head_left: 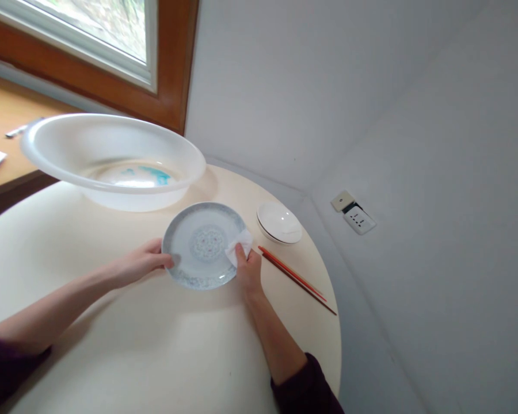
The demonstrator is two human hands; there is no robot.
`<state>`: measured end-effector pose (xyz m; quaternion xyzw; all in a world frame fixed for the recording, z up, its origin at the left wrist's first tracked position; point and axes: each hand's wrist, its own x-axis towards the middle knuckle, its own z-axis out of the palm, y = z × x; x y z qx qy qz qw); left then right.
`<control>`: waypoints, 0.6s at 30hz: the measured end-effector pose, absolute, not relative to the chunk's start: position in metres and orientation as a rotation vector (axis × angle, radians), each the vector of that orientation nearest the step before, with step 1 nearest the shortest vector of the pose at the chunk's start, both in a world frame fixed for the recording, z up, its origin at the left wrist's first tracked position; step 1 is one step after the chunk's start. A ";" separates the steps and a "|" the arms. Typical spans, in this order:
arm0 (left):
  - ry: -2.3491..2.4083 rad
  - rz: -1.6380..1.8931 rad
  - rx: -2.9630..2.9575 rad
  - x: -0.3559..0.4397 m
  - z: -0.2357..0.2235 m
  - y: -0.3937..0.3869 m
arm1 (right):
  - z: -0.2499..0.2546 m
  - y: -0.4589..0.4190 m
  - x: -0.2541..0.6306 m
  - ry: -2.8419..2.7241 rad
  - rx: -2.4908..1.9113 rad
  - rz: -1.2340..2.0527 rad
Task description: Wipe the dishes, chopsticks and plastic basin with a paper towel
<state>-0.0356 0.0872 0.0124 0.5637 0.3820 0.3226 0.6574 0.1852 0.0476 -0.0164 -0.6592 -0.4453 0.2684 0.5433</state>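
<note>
A pale blue patterned plate (201, 244) lies on the round cream table (155, 345). My left hand (140, 263) grips the plate's left rim with thumb on top. My right hand (247, 270) is closed on a white tissue (238, 244) and presses it against the plate's right inner edge.
A large white plastic basin (112, 158) with a little water stands behind the plate. A small white dish (280, 223) sits to the right, with a pair of red chopsticks (296, 279) near the table's right edge. A wall socket (358, 217) is beyond the edge.
</note>
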 end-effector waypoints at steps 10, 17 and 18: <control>1.133 1.033 1.057 -0.027 0.020 0.086 | -0.003 0.030 0.159 -1.212 -1.593 0.524; 1.279 1.211 1.176 -0.029 0.012 0.092 | 0.012 0.016 0.125 -1.265 -1.359 0.644; 1.308 1.195 1.207 -0.029 0.010 0.094 | 0.015 0.015 0.120 -1.244 -1.299 0.671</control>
